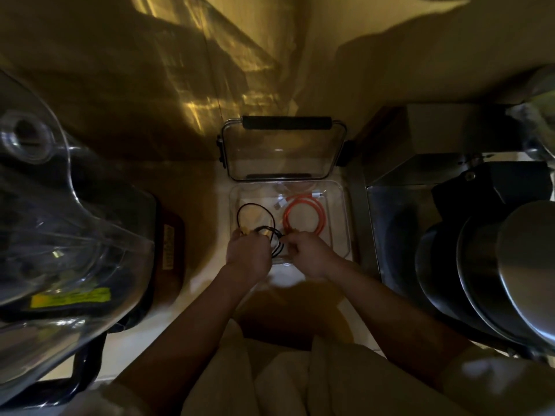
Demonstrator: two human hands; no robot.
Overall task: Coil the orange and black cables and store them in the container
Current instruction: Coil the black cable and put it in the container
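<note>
Dim, yellow-lit pale countertop (303, 280), crowded on both sides. At centre, clear rectangular plastic container (345, 217), open, touching the wall side of its clear hinged lid (282, 148), which stands propped up behind with a black handle bar along its top edge.

Inside the container, right half: orange cable (304, 216), coiled into a round loop, lying flat, its two pale connector ends pointing toward the far wall of the box. Left half: thin black cable (255, 217), one wide loop spread over the floor of the box, several tighter loops bunched between the two hands at the near edge.

Left hand (247, 250) over the near left corner of the container, fingers curled shut around the black cable's bunched loops. Right hand (306, 252) just beside it, over the near edge, fingers pinched together at the same bundle; exact contact with the strands too dark to confirm. Both bare forearms reaching in from below, pale clothing beneath.

To the left, large clear plastic blender jug (60, 211) on a dark base, yellow label low on its side. To the right, stacked dark round pans (480, 265) and a metal-walled recess, well apart from the container.
</note>
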